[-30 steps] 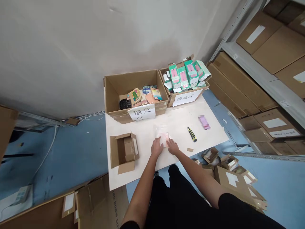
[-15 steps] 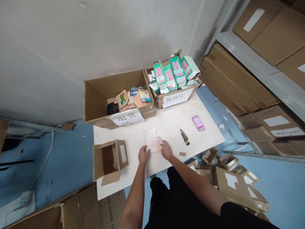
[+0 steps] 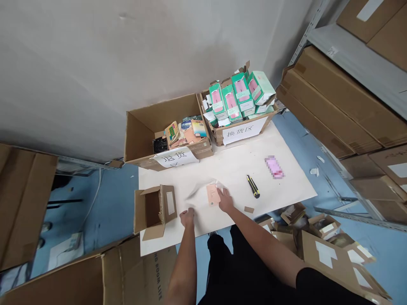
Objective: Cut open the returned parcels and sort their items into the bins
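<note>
On the white table, my right hand [image 3: 224,201] grips the right edge of a small flat pink packet [image 3: 213,195] with a dark code mark at its lower corner. My left hand [image 3: 187,217] is closed near the front edge, seemingly pinching a thin white sheet [image 3: 201,192]. This sheet bows up between the hands and blends into the tabletop, so its outline is hard to follow. A whitish flap shows just above my right fingers. To the right lies a black and yellow utility knife [image 3: 253,186], with a brown cardboard scrap [image 3: 249,209] nearer the edge.
An opened small carton [image 3: 170,204] stands at left. Behind are a box of mixed packets [image 3: 140,161] and a box of green-and-pink packages [image 3: 219,139], both with handwritten signs. A blurred pink item [image 3: 274,167] lies at right. Cartons fill the shelf [image 3: 343,46] and floor.
The printed white sheet has come off the pink packet, which now shows fully. My left hand has moved towards the table's front left. The view has shifted slightly left.
</note>
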Demonstrator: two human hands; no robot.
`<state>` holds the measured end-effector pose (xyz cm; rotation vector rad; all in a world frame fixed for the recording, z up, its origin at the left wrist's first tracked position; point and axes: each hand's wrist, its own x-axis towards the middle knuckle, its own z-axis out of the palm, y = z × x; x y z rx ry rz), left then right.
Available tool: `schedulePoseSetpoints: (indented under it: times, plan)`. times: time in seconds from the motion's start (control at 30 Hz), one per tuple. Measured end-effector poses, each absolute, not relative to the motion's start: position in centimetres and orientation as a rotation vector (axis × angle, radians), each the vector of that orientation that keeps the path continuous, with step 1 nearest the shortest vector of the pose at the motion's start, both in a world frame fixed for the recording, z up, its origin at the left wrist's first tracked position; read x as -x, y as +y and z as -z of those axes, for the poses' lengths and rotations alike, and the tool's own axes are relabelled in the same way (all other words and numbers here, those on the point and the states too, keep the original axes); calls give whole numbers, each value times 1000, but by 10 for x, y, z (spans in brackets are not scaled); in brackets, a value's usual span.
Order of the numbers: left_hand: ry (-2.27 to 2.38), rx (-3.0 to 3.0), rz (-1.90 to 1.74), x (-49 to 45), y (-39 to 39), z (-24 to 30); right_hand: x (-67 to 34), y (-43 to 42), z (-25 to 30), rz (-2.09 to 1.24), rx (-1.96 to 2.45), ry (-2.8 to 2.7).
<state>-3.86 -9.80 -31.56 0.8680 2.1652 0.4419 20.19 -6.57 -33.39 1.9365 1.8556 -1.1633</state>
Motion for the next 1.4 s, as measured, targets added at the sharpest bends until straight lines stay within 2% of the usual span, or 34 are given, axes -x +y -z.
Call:
schedulePoseSetpoints:
  times: [0.1,0.23,0.33,0.67,0.83,1.0,1.23,1.4]
  plan:
    - [2242,-915,-364,16,-110,310,-197,-59,331,1091,-1885,1922]
    - [1959,-1076,-266,-28,-86,323,-200,-57,336,970,-1837,2034]
    - [1920,-1034,-212,-42,-61,335,-205,-56,342,912,-1794,2077]
    - [1742,-969,-329,-49,-48,332,-208,-49,330,1018,-1770,1944]
    - [1656,-942,-474,-56,-48,309,-235,-48,313,1395,-2034,2020]
    - [1516,-928,-644,-34,-36,254,-261,-30,269,1852,-2300,1809]
    - [1141,-942,-833,-3,-3,152,-269,6,163,2754,-1904,2015]
    - [1152,-1089,-971,-5,17,94,-270,14,100,3010,-1643,2074]
